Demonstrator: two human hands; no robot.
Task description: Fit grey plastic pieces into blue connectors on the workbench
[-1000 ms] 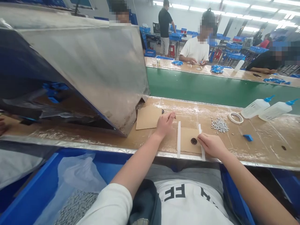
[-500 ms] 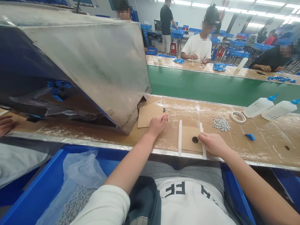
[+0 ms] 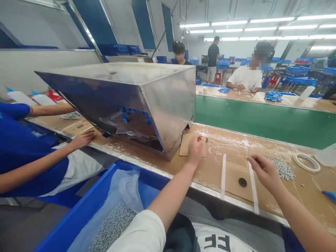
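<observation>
My left hand (image 3: pixel 196 149) is closed over the right part of a loose cardboard piece (image 3: pixel 185 145); whatever its fingers hold is hidden. A small dark disc (image 3: pixel 207 140) lies just beyond those fingers. My right hand (image 3: pixel 264 170) pinches something tiny, too small to name, near the far end of the right white tape strip (image 3: pixel 253 189). Below and left of it, a round black disc (image 3: pixel 243 182) lies on a second cardboard piece (image 3: pixel 232 178), between that strip and the left tape strip (image 3: pixel 223 176). A pile of small grey pieces (image 3: pixel 284 169) sits right of my right hand.
A metal hood (image 3: pixel 170 108) stands at left on the bench. Beyond runs a green belt (image 3: pixel 249 119), with people working across it. A tape roll (image 3: pixel 306 163) and a bottle (image 3: pixel 327 155) are at right. A blue bin (image 3: pixel 65 224) holds bagged grey pieces. A co-worker's hand (image 3: pixel 82 139) rests at left.
The view has swung left. My right hand has lifted away from beside the black disc toward the far end of the right tape strip. My left hand stays by the loose cardboard.
</observation>
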